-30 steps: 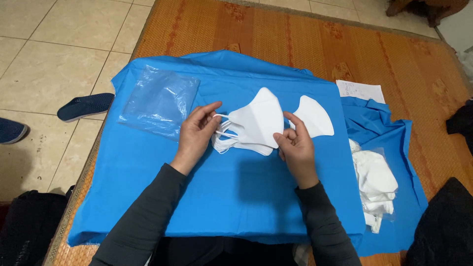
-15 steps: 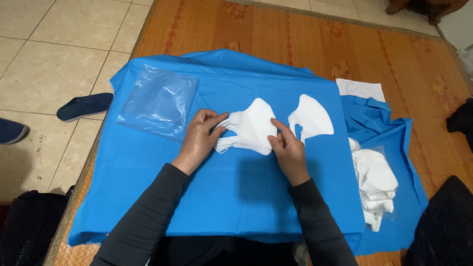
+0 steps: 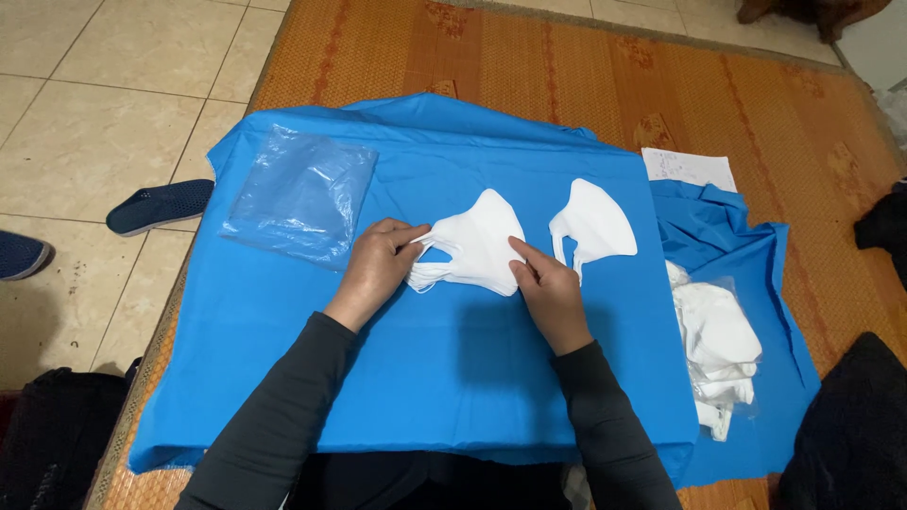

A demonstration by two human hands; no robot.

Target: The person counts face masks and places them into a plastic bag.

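A small stack of white face masks (image 3: pixel 477 250) lies flat near the middle of a blue cloth (image 3: pixel 453 378) spread over a woven orange mat (image 3: pixel 567 85) on the floor. The left hand (image 3: pixel 378 264) rests at the stack's left end, its thumb and fingers closed in a pinch on the ear loops there. The right hand (image 3: pixel 548 288) presses down on the stack's lower right corner, fingers bent and fingertips on the top mask. Just to the right of the stack, apart from it, a single white mask (image 3: pixel 595 222) lies on the cloth. A clear plastic bag (image 3: pixel 302 194) sits toward the cloth's far left corner. At the cloth's right edge lies a clear bag holding more white masks (image 3: pixel 723 345), and beyond it, toward the far right corner, a sheet of white paper (image 3: pixel 688 168). On the tiled floor (image 3: pixel 85 94) to the left of the mat sits a dark blue shoe (image 3: pixel 159 205).
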